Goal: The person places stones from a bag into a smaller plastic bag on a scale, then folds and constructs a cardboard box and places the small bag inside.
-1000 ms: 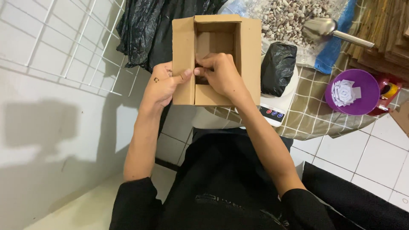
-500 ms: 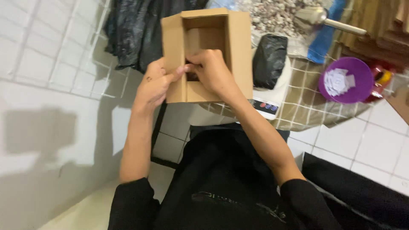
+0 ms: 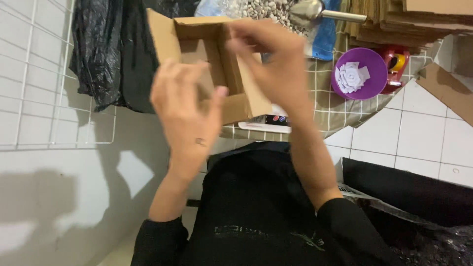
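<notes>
Two hands work one open cardboard box (image 3: pixel 207 64) at twelve o'clock in the head view: left hand (image 3: pixel 185 116) spread beneath its near wall, right hand (image 3: pixel 273 61) pinching the right flap. It looks light, stiff, crushable; best gripped by its walls.

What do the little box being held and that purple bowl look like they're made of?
The box looks like brown corrugated cardboard: matte, with thick folded flaps. The purple bowl seems to be smooth plastic, evenly coloured with a slight sheen; the white pieces in it look like paper, though they are too small to be sure.
</notes>
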